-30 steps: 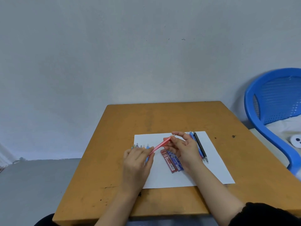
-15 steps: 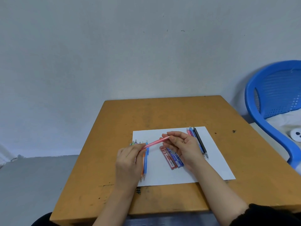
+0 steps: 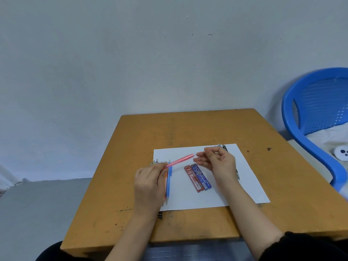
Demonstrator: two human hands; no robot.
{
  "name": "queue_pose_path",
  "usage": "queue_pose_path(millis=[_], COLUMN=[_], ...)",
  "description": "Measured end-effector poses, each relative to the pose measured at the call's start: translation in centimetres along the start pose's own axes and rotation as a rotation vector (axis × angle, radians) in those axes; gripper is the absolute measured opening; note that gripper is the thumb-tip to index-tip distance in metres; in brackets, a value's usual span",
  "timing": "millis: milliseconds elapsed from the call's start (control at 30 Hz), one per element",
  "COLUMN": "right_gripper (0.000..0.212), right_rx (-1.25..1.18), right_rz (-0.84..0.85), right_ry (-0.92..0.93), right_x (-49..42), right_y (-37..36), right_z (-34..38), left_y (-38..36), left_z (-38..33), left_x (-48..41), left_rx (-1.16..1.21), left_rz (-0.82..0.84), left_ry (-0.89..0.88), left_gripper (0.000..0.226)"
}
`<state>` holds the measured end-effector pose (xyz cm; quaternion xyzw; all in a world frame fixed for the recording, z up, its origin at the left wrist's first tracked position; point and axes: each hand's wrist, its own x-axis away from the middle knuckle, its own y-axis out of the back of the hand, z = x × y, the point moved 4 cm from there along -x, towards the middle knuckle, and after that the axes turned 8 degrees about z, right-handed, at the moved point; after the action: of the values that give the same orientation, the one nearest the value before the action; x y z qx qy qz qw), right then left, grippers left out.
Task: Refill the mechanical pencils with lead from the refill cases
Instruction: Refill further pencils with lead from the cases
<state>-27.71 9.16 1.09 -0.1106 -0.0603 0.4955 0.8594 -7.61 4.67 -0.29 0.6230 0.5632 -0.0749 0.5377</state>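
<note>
Where the left hand is: I see the left hand low on the paper, its fingers curled round the bottom end of the pink pencil.
Spare pencils: the spare pencils lie side by side on the paper, partly under that hand.
Pink pencil: it is up in the air and tilted, with its top end pointing at the right hand.
Refill cases: the red case and the blue case lie touching each other between the hands. No hand is on them.
Right hand: the right hand is just past the pencil's top. Its fingers are bent close together, but I cannot tell if they pinch a little cap.
Far pencils: the far pencils peek out behind the right hand.
Doing it well: I think the top is being opened. I would hold the pencil steady, top end up, so lead can slide in. Any cap should go on the paper, so it does not roll away.
Paper and desk: white paper on a brown desk with dark marks.
Room: grey wall, grey floor, and a blue chair on the right.
</note>
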Motion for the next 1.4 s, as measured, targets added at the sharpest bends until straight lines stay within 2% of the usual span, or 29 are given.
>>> queue_pose_path(millis=[67, 133, 233, 367, 667, 767, 933, 1100, 1200, 1400], right_gripper=[0.011, 0.011, 0.016, 0.02, 0.006, 0.003, 0.003, 0.012, 0.013, 0.014], right_rx=[0.353, 0.746, 0.995, 0.908, 0.761, 0.707, 0.732, 0.889, 0.968, 1.048], right_rz=[-0.082, -0.096, -0.094, -0.069, 0.258, 0.303, 0.207, 0.065, 0.013, 0.012], right_ry=[0.135, 0.215, 0.203, 0.135, 0.112, 0.13, 0.219, 0.271, 0.225, 0.143], right_x=[0.0, 0.3, 0.5, 0.4, 1.1, 1.2, 0.8, 0.1, -0.2, -0.6], right_y=[0.8, 0.6, 0.3, 0.4, -1.8, -2.2, -1.5, -0.3, 0.2, 0.3], right_z=[0.0, -0.2, -0.4, -0.7, -1.7, -1.7, -1.4, -0.9, -1.2, -1.9], left_y=[0.3, 0.4, 0.5, 0.6, 0.4, 0.5, 0.7, 0.5, 0.5, 0.5], left_z=[0.0, -0.1, -0.4, -0.5, -0.2, -0.2, -0.4, -0.1, -0.1, -0.2], left_x=[-0.1, -0.1, -0.2, 0.0, 0.1, 0.1, 0.0, 0.1, 0.1, 0.2], left_rx=[0.002, -0.003, -0.014, -0.028, -0.059, -0.072, -0.063, -0.07, -0.074, -0.086], left_rz=[-0.012, -0.014, -0.013, -0.006, -0.007, -0.016, -0.018, -0.015, -0.017, -0.003], left_ry=[0.028, 0.036, 0.033, 0.028, 0.027, 0.03, 0.039, 0.046, 0.043, 0.037], left_gripper=[0.018, 0.017, 0.022, 0.027, 0.019, 0.019, 0.026, 0.019, 0.019, 0.018])
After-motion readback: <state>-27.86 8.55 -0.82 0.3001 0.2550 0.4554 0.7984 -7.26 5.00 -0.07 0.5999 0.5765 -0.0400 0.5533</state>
